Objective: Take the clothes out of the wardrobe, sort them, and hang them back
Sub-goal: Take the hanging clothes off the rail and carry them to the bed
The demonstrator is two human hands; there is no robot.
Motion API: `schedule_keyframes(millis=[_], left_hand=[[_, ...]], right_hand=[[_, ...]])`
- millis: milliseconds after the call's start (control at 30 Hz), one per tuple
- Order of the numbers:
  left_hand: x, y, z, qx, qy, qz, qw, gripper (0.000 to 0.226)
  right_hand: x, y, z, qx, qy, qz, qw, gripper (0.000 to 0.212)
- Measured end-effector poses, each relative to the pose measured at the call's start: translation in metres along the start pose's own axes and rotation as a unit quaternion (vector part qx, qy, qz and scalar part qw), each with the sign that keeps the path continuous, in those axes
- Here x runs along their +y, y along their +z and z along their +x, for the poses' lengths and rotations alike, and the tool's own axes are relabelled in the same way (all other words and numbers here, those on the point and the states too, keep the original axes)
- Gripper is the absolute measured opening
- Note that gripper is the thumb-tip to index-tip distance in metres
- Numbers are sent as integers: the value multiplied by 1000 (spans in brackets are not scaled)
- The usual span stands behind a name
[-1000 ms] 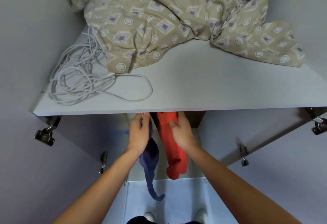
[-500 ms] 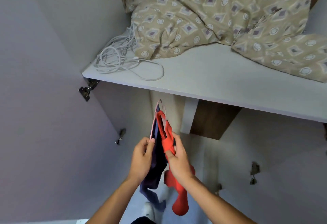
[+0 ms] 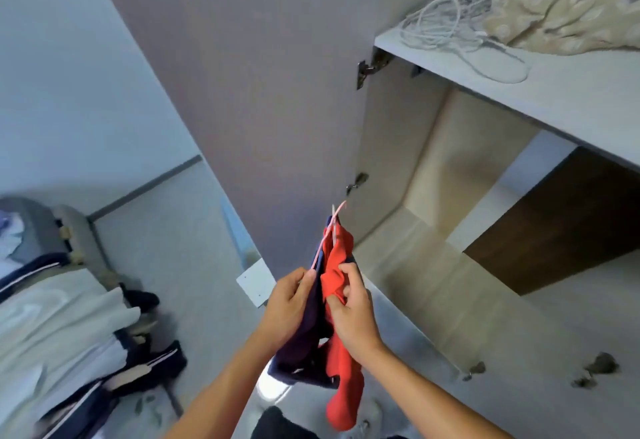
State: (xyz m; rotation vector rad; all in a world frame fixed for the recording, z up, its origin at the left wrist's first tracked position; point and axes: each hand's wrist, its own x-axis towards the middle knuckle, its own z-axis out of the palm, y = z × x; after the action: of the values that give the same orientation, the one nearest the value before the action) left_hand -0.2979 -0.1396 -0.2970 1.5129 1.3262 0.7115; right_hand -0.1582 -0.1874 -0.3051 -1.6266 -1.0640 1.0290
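the person stands at the open wardrobe (image 3: pixel 408 168) with both hands out in front of it. the left hand (image 3: pixel 289 303) has its fingers curled on a navy garment (image 3: pixel 301 345) and what looks like the pink hanger (image 3: pixel 334 220) it hangs from. the right hand (image 3: pixel 351 314) pinches a red garment (image 3: pixel 343 379) bunched at its top, the rest hanging down below the wrist. the two garments touch, held side by side, clear of the wardrobe and just near its left door (image 3: pixel 263 99).

the hanging space that shows looks bare, so the taking-out seems close to done, though its right part is out of view. on the bed (image 3: pixel 62 317) at the left lies a pile of clothes (image 3: pixel 114 373), some with wooden hangers, probably what is already out. sorting and hanging back look still to come, and these two pieces likely go to the bed next.

on the shelf (image 3: pixel 571 92) above lie a white cord (image 3: pixel 460 33) and a patterned cloth (image 3: pixel 568 2), touching each other.
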Motion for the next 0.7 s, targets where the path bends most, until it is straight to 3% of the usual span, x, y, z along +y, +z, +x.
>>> schedule_keyframes(millis=[233,433,700], left_hand=[[-70,-97,-74,37,-27,-66,997,42],[-125,-208,-143,86,-48,-88,991,45],[-151,-349,-225,233,-40,-81,968,42]], right_hand=[[-11,123,-64,-68,-3,-27,997,25],[-36,242,-124,-118,-30,-67,990,33],[-92,384,-173,-213,-92,-63,971,33]])
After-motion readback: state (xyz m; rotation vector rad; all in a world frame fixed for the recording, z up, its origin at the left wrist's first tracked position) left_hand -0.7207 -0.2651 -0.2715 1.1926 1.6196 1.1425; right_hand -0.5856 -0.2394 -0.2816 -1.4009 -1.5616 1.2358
